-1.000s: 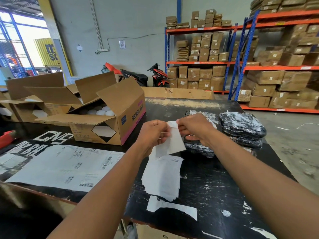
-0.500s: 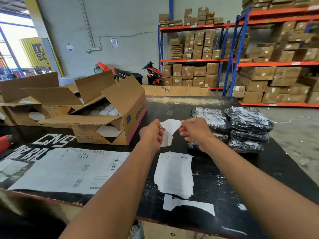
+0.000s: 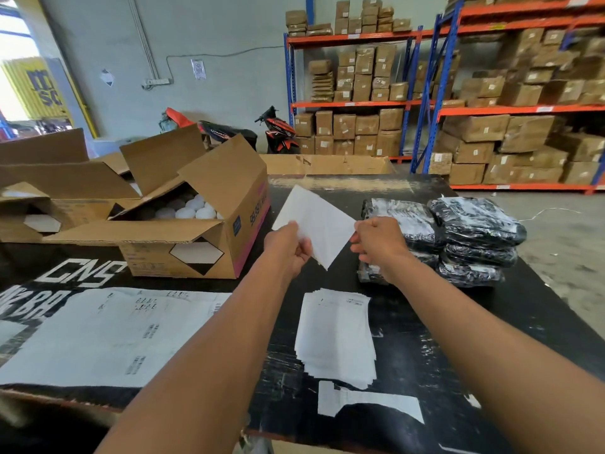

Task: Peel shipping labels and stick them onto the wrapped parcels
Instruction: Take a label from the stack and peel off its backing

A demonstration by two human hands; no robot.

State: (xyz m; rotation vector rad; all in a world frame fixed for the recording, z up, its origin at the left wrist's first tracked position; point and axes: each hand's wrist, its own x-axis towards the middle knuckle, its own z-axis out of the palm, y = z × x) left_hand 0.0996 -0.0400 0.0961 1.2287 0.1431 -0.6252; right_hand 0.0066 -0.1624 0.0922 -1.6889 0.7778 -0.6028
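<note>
- the open cardboard box [image 3: 209,237] at 10 o'clock from my hands has its flaps up; inside i see white round items [image 3: 186,209], too packed to count
- a second open box [image 3: 49,208] sits just beside it at 9 o'clock; i cannot tell what it holds
- the one label [image 3: 316,224] is up in the air over the black table [image 3: 540,316], between both hands, with its plain white side toward me
- the label's long axis runs from 10 o'clock to 4 o'clock, with one corner pointing up toward 11 and another down toward 5
- my left hand [image 3: 288,247] has its fingers curled, pinching the label's left corner
- my right hand [image 3: 379,240] has its fingers curled, pinching the label's right corner
- one stack of labels [image 3: 337,335] lies on the table at 6 o'clock from the hands, long axis 12 to 6, printed end toward 12
- the wrapped parcels are in two piles at 3 o'clock: the near pile [image 3: 402,221] is partly hidden behind my right hand, so i cannot count it; the far pile [image 3: 474,231] has three
- one large printed sheet [image 3: 98,335] lies flat at 8 o'clock, and one torn white strip [image 3: 366,404] lies at 6 o'clock below the stack
</note>
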